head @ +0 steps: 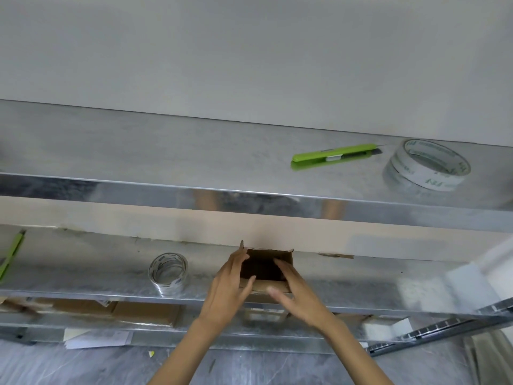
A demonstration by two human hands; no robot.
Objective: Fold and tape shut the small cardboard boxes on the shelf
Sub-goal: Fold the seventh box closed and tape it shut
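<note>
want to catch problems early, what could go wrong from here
The small open brown cardboard box sits near the front edge of the lower metal shelf; the left hand and right hand could knock it off. The green plastic utility knife on the upper shelf seems to have its blade out; reaching for the white tape roll beside it risks a cut.

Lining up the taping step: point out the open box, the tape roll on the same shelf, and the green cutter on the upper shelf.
open box point(261, 266): head view, its dark inside.
tape roll point(168, 286): head view, lower outer wall.
green cutter point(333, 156): head view, middle of its handle.
</note>
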